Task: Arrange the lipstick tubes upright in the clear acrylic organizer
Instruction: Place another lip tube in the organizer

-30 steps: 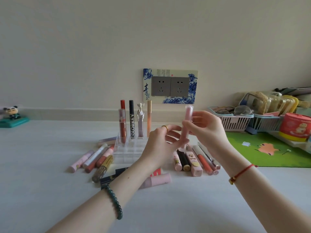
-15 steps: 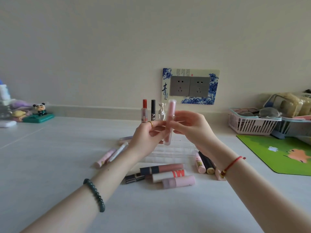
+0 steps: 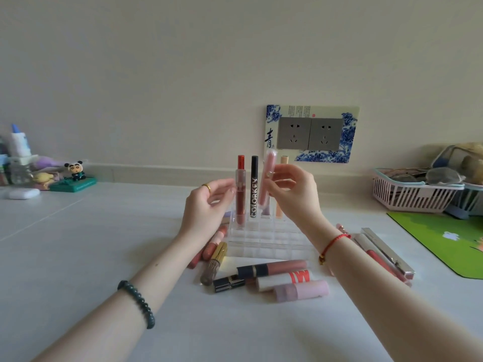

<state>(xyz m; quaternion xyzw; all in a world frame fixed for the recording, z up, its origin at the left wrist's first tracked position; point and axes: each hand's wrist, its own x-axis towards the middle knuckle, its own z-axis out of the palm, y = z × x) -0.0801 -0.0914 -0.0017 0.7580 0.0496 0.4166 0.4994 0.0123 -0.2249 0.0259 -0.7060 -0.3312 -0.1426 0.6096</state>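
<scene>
Tube [image 3: 270, 165] stood near-vertical, pinched by right hand [image 3: 292, 194] over organizer [image 3: 269, 239] back row; left hand [image 3: 206, 205] hung beside it, fingers loosely spread, empty.

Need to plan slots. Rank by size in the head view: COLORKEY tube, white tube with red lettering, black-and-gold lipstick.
1-2. COLORKEY tube and white tube with red lettering: about alike; the white one lies nearer the camera, so unranked.
3. Black-and-gold lipstick, clearly smallest.

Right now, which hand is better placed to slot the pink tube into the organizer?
Right. The right hand pinches the pink tube, nearly upright, above the clear organizer, so it likely only needs lowering. The left hand is open and holds nothing, beside the red tube.
</scene>
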